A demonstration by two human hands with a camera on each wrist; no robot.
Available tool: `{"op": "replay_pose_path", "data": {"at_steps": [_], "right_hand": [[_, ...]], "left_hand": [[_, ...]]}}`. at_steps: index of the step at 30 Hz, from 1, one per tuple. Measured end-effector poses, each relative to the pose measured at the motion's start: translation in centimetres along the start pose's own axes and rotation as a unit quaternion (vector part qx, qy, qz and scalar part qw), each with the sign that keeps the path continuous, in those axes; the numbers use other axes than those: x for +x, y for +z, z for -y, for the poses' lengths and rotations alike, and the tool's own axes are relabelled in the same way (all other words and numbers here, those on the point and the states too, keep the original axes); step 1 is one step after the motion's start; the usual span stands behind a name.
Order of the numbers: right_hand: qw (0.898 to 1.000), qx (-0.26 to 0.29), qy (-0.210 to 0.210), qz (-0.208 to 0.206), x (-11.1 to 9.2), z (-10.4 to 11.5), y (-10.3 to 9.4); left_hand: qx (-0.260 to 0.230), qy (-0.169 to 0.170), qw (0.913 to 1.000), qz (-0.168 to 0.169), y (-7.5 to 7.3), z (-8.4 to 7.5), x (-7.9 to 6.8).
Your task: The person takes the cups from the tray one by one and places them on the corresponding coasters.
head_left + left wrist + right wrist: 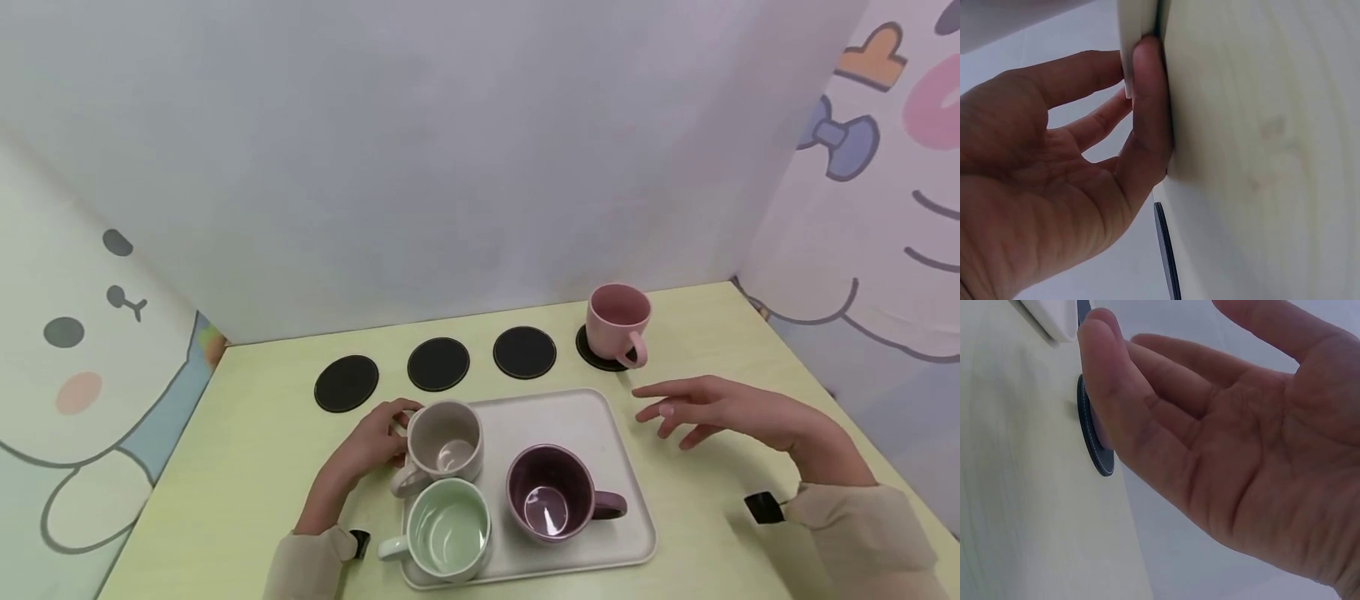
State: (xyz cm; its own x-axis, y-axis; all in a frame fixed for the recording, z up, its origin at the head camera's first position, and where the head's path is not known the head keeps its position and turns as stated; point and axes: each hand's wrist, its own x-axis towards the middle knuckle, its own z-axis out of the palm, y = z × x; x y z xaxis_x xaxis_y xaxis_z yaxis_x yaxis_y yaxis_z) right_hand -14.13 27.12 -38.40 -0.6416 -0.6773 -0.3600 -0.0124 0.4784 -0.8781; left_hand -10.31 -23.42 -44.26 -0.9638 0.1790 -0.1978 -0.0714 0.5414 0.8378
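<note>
At the left edge of a white tray [570, 417], my left hand [372, 443] grips the rim. In the left wrist view one finger lies between the tray's edge [1129, 37] and the tabletop, with the thumb side against the rim. A light grey mug [447, 446] stands right beside that hand on the tray, handle toward the lower left. Nearer me are a pale green mug [450, 532] and a dark purple mug [551, 498], both upright on the tray. My right hand [723, 410] hovers to the tray's right, fingers loosely extended and holding nothing.
A pink mug [618, 323] stands on a black coaster [591, 353] at the back right. Three more round black coasters, left [347, 383], middle [438, 364] and right [525, 352], lie in a row behind the tray. Walls close in the pale wooden table [247, 467].
</note>
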Motion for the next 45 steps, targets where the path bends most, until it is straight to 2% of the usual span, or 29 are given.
{"op": "replay_pose_path", "data": {"at_steps": [7, 12, 19, 24, 30, 38, 42, 45], "right_hand": [[0.999, -0.001, 0.001, 0.053, 0.4, 0.1, 1.4], [0.994, 0.021, -0.021, 0.109, 1.0, 0.5, 2.4], [0.978, 0.051, -0.094, 0.181, 1.9, 0.8, 3.4], [0.967, 0.074, -0.109, 0.219, 2.8, 0.7, 4.0], [0.944, 0.105, -0.148, 0.274, 3.8, 0.3, 4.6], [0.925, 0.13, -0.187, 0.304, 4.6, 0.0, 5.3], [0.924, 0.132, -0.183, 0.31, 4.9, 0.0, 5.8], [0.931, 0.117, -0.157, 0.307, 5.2, 0.0, 6.1]], "left_hand": [[0.004, 0.001, 1.0, -0.006, 0.2, 0.3, -0.3], [0.005, -0.001, 0.9998, -0.02, 0.2, 0.4, -0.3], [0.01, -0.001, 0.9998, -0.015, 0.2, 0.1, -0.1], [0.004, -0.01, 0.9998, -0.017, 0.1, -0.3, -0.2], [0.003, -0.006, 0.9999, -0.013, 0.1, -0.4, -0.2], [0.003, -0.004, 1.0, -0.007, 0.0, -0.4, -0.3], [0.008, 0.0, 0.9999, -0.008, 0.0, -0.5, -0.3], [0.013, 0.001, 0.9999, -0.008, 0.0, -0.6, -0.2]]}}
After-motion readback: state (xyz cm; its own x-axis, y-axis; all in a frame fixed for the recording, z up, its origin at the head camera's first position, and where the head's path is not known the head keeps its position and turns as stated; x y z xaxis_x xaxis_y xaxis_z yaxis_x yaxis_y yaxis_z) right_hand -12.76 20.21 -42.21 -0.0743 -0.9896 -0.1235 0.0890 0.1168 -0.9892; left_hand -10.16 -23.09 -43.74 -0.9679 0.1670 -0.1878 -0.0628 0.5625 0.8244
